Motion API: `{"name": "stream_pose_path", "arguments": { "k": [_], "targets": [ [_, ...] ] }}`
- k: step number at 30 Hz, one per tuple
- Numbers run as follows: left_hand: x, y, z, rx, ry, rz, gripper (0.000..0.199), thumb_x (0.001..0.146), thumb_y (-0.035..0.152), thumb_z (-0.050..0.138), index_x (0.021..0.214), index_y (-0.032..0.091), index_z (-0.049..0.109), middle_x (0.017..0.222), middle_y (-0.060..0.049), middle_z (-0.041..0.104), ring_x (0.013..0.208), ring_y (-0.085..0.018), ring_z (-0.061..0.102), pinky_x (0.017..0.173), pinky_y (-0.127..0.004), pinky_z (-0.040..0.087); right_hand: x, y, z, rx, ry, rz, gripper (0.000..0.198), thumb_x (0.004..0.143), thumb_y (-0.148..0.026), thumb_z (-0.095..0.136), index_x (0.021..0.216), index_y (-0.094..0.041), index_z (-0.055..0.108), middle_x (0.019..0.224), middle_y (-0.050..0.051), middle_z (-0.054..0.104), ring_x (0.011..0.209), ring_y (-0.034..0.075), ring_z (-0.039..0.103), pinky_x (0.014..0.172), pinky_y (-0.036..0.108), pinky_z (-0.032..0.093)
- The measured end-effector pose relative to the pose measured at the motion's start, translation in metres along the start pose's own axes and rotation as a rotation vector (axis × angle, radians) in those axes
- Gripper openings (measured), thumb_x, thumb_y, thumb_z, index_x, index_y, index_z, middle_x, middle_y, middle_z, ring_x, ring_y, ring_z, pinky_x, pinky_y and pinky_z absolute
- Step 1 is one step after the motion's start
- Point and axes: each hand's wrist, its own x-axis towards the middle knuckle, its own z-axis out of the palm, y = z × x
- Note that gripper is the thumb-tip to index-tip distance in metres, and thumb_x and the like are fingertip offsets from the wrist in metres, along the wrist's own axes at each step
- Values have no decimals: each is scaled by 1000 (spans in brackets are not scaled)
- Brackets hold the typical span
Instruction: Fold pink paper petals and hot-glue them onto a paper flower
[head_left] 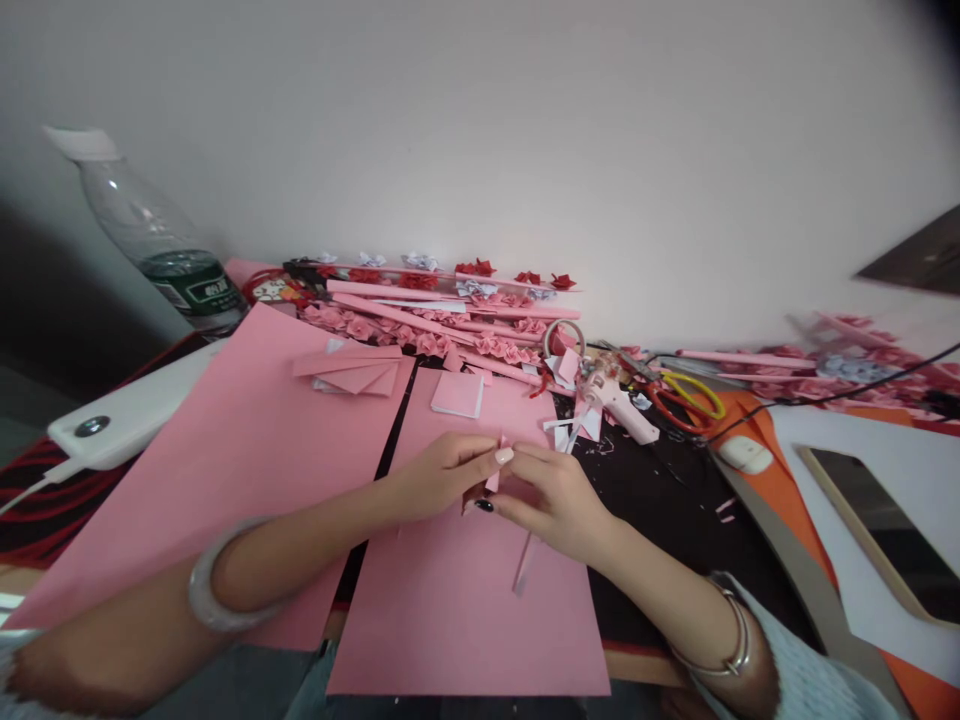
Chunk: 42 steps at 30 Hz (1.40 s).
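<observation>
Both my hands meet over a large pink paper sheet [465, 620]. Between them is a small piece of folded pink paper [493, 481], mostly hidden by the fingers. My left hand [442, 475] pinches it from the left with the thumb on top. From the right, my right hand [559, 500] grips it between thumb and fingers. Below the right hand a thin pale paper strip [523, 568] lies slanted on the sheet. Just beyond the hands sits a stack of small pink paper squares [457, 394].
A glue gun [619, 405], a tape roll [564, 338] and yellow-and-red-handled scissors [694, 395] lie to the right. Paper flowers [420, 335] and pink rolled sticks line the wall. A bottle [165, 240] and white device [127, 415] stand left; a phone [877, 520] lies right.
</observation>
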Motion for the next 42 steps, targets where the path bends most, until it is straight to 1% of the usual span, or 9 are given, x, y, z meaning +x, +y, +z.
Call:
{"name": "stream_pose_path", "arguments": {
  "k": [6,10,19,22,26,29,34,37,42],
  "targets": [
    [1,-3,1,64,-16,38,42,93,44,34,66,14,48,56,3,46,51,-8,43,52,-21,34,0,1,2,105,10,-36,9,83,-26,58,82,-18,58,76,2,58,69,13,54,62,23,41],
    [1,-3,1,87,-12,32,42,93,43,36,66,14,50,54,4,47,50,-8,43,51,-20,35,-1,1,1,131,-29,-31,10,84,-28,57,83,-18,58,78,3,58,70,14,54,63,25,41],
    [0,-1,1,106,-29,39,42,93,42,37,64,15,48,51,4,47,49,-8,45,51,-20,36,-1,1,0,184,-39,-68,10,85,-27,56,84,-17,58,77,2,57,68,13,50,61,24,38],
    [0,0,0,95,-24,37,42,93,42,37,62,15,47,50,4,47,48,-7,45,51,-20,36,0,0,-2,201,-67,-69,10,86,-26,54,86,-17,58,78,2,57,68,13,50,62,24,38],
    [-1,-1,0,94,-30,46,43,93,42,37,61,15,47,49,4,46,47,-7,44,50,-19,35,0,-1,-4,189,-100,-77,12,88,-26,50,86,-17,58,77,2,55,68,13,49,63,24,39],
    [-1,-2,1,103,-32,52,43,93,42,37,61,15,48,50,4,47,48,-7,45,51,-19,36,0,0,-2,178,-73,-97,12,86,-28,53,86,-17,58,73,1,53,65,13,48,60,24,38],
    [0,-5,1,118,-45,46,41,92,41,39,63,15,49,52,4,48,49,-7,45,50,-18,35,-2,2,1,141,-35,-70,13,82,-28,58,77,-16,57,63,-2,46,56,11,41,52,23,33],
    [0,-6,1,128,-41,53,40,92,41,39,63,15,49,52,4,48,49,-7,45,50,-18,35,-2,2,2,149,-46,-71,11,82,-24,57,77,-15,58,64,-1,46,56,11,42,53,23,33],
    [0,-4,1,108,-44,42,42,92,42,38,63,14,50,51,4,48,48,-7,45,49,-18,35,-2,2,0,163,-63,-75,11,83,-25,55,79,-16,58,67,0,51,59,12,46,56,24,37]
  ]
}}
